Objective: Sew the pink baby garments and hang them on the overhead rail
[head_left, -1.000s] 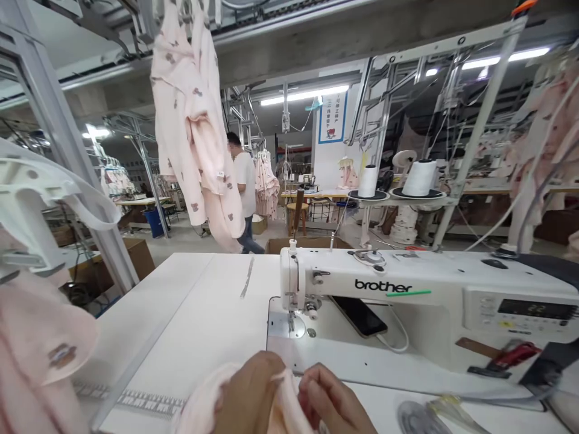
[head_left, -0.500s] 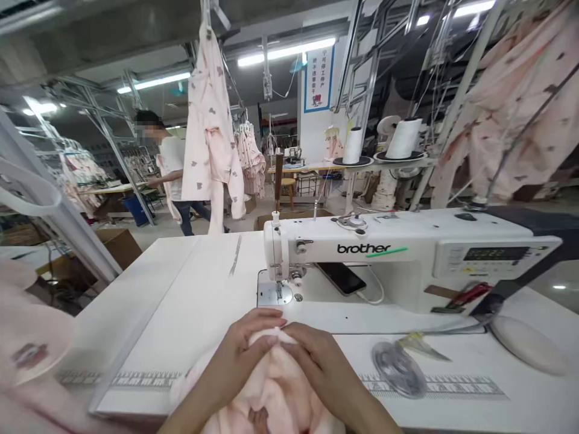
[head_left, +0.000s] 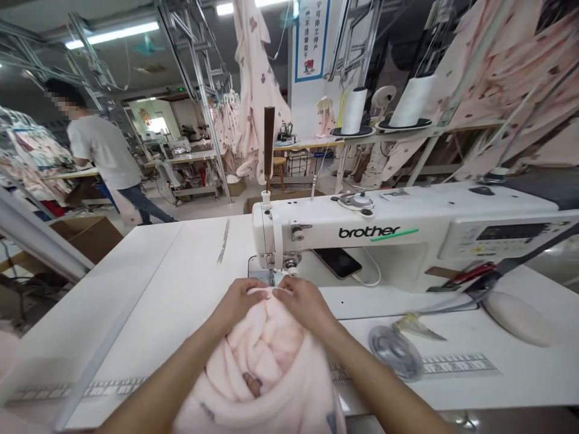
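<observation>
A bunched pink garment (head_left: 266,361) lies on the white sewing table (head_left: 149,301) in front of me. My left hand (head_left: 237,303) and my right hand (head_left: 305,301) each pinch its front edge, fingers closed on the cloth. The edge sits right at the needle and presser foot (head_left: 271,274) of the white Brother sewing machine (head_left: 407,235). Both forearms reach in from the bottom of the view, with the cloth between them.
A phone (head_left: 338,263) on a cable lies under the machine arm. A clear disc (head_left: 395,351) and scissors (head_left: 418,325) lie to the right on the table. Thread cones (head_left: 354,111) stand behind. Pink garments hang overhead. A person in a white shirt (head_left: 102,150) walks at the far left.
My hands have pushed the pink garment forward to the needle. The view has tipped down and the person in the background has moved left.
</observation>
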The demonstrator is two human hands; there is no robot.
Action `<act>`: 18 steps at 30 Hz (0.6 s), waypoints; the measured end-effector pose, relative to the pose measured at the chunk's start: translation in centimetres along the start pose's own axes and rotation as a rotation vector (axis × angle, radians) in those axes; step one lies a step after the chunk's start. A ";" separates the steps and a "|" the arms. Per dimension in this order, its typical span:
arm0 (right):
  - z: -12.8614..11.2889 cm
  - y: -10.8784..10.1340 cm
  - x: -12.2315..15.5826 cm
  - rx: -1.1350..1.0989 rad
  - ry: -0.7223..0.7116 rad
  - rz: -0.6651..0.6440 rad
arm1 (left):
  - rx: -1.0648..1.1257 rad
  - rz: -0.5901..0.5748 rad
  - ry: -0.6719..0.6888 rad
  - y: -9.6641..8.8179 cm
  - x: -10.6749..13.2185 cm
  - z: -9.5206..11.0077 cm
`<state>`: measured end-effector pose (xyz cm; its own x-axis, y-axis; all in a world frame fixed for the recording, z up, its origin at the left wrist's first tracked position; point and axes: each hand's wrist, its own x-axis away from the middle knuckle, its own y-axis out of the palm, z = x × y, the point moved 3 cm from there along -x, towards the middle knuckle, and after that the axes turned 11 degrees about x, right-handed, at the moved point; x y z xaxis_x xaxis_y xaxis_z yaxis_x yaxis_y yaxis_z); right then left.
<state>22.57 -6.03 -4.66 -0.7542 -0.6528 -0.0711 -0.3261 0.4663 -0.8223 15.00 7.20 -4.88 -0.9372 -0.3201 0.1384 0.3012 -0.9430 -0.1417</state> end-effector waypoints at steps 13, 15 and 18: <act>1.9 1.7 -3.5 0.231 0.174 -0.067 | -0.540 0.141 -0.021 0.3 -3.9 -0.9; 1.9 1.5 -3.5 0.254 0.185 -0.058 | -0.562 0.160 -0.032 0.5 -4.0 -0.8; 1.8 1.3 -3.5 0.281 0.193 -0.046 | -0.585 0.172 -0.033 0.7 -4.1 -0.8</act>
<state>25.76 -4.20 -6.50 -0.8449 -0.5321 0.0553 -0.2124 0.2387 -0.9476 18.91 7.87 -6.30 -0.8752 -0.4745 0.0947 0.2922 -0.6742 -0.6783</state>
